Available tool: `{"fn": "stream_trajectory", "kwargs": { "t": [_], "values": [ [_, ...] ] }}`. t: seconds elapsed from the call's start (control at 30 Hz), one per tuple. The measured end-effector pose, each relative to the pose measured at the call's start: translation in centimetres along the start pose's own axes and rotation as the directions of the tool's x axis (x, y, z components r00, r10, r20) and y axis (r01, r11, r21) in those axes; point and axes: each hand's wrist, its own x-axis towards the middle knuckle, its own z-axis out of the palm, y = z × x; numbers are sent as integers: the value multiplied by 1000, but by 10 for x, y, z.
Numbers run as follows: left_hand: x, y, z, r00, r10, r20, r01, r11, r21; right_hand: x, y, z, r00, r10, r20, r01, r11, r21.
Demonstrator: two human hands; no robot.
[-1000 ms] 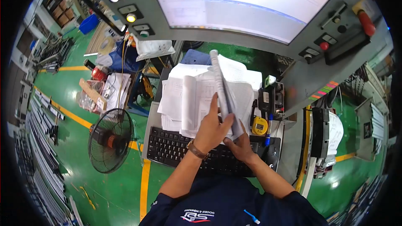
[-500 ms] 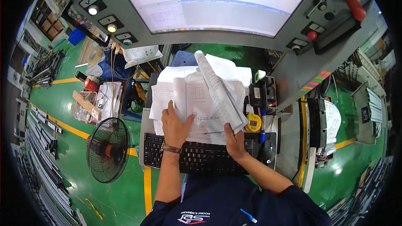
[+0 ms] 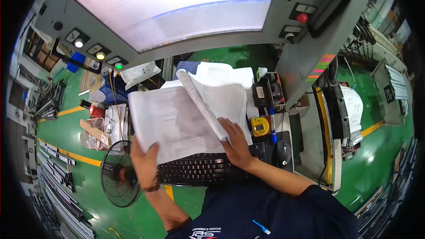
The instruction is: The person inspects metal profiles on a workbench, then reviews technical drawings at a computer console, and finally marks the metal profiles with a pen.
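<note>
My left hand (image 3: 145, 161) grips the lower left edge of a large printed sheet (image 3: 170, 119), thumb in front and fingers partly hidden behind it. The sheet shows faint line drawings and spreads over the paper stack. My right hand (image 3: 239, 147) holds the lower end of a folded-over bundle of pages (image 3: 201, 102), which lies slantwise across the stack. Under the papers' near edge is a black keyboard (image 3: 208, 171), partly covered. Beyond the bundle, more printed papers (image 3: 221, 73) lie loosely piled.
A yellow tape measure (image 3: 260, 126), a blue marker (image 3: 273, 128) and a black mouse (image 3: 283, 154) lie right of the papers. A black fan (image 3: 118, 173) stands at the left. The monitor panel (image 3: 177, 9) with buttons rises in front.
My left hand has moved left and down, drawing the sheet out flat to the left. My right hand has shifted slightly left with the folded bundle. The view has turned.
</note>
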Motion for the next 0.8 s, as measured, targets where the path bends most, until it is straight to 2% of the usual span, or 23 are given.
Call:
{"fn": "stream_trajectory", "kwargs": {
  "t": [0.07, 0.13, 0.17, 0.23, 0.27, 0.3, 0.33, 0.37, 0.4, 0.43, 0.47, 0.57, 0.67, 0.7, 0.73, 0.77, 0.8],
  "values": [
    [-4, 5, -44, 996, 52, -71, -42, 990, 138, -3, 1, 2, 999, -10, 32, 14, 994, -108],
    [-16, 17, -74, 971, 114, -210, -108, 993, 40, -5, 4, 6, 996, -58, 71, 75, 963, -260],
    [-25, 26, -92, 964, 112, -242, -134, 988, -76, -6, 4, 7, 992, -81, 96, 108, 937, -333],
    [-37, 43, -109, 952, 119, -282, -190, 952, -240, -6, 0, 0, 975, -81, 205, 135, 954, -268],
    [-39, 43, -109, 947, 118, -298, -186, 959, -214, -6, 0, -5, 960, -85, 266, 151, 959, -239],
    [-39, 39, -106, 943, 115, -314, -181, 965, -191, -5, 6, -5, 961, -50, 273, 93, 985, -145],
    [-38, 37, -100, 939, 110, -325, -173, 970, -170, -1, 3, -13, 955, 64, 289, -127, 971, 202],
    [-39, 34, -85, 948, 70, -309, -143, 965, -221, 4, -1, -25, 925, 168, 342, -332, 795, 508],
    [-37, 30, -72, 970, 76, -232, -138, 956, -260, 8, -6, -37, 875, 242, 420, -484, 487, 727],
    [-34, 24, -59, 985, 87, -150, -129, 945, -299, 10, -13, -46, 841, 316, 439, -534, 351, 769],
    [-31, 17, -47, 993, 101, -64, -117, 934, -338, 9, -12, -51, 840, 339, 423, -531, 354, 770],
    [-22, -6, -17, 995, -45, 86, 83, 853, -515, 4, -9, -66, 837, 408, 365, -523, 400, 752],
    [-12, -23, 7, 974, -146, 173, 219, 806, -550, -7, -13, -86, 782, 549, 296, -563, 418, 713],
    [-9, -22, 16, 967, -177, 183, 245, 844, -478, -10, 1, -81, 834, 490, 255, -468, 381, 797],
    [-5, -32, 21, 965, -116, 235, 206, 889, -410, -13, 8, -81, 838, 507, 200, -452, 442, 775],
    [4, -48, 23, 956, -90, 278, 144, 973, -181, -16, 14, -84, 843, 518, 146, -438, 503, 745],
    [9, -48, 28, 944, -73, 323, 60, 997, 53, -18, 19, -85, 846, 525, 92, -425, 562, 710]
  ]
}}
